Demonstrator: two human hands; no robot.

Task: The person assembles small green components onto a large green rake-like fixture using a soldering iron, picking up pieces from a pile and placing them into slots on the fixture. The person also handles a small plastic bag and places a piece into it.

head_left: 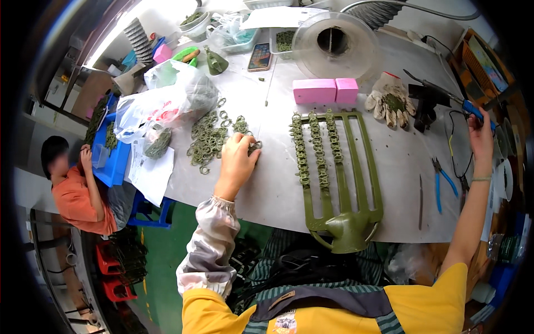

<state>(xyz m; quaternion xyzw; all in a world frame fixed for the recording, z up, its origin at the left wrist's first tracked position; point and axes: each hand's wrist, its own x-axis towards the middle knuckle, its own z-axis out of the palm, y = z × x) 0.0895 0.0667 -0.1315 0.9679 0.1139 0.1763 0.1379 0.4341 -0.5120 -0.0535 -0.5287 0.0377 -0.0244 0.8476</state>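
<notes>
My left hand [236, 158] rests on the grey table [272, 189], fingers closed over a few olive green rings at the edge of a loose pile of green rings [208, 139]. An olive green fork-shaped holder [347, 183] lies in the middle, with rings threaded along its three left prongs [311, 147]. My right hand [481, 136] is raised at the far right and grips the blue handle of a soldering tool [475, 111] that sits on a black stand [425, 103].
Pink blocks [325, 91], a work glove [389, 100], a clear reel [334, 44], a phone [259, 57] and plastic bags [167, 103] lie at the back. Blue pliers [443, 177] and tweezers [421, 203] lie right. Another person [78, 189] sits at the left beside a blue tray [114, 161].
</notes>
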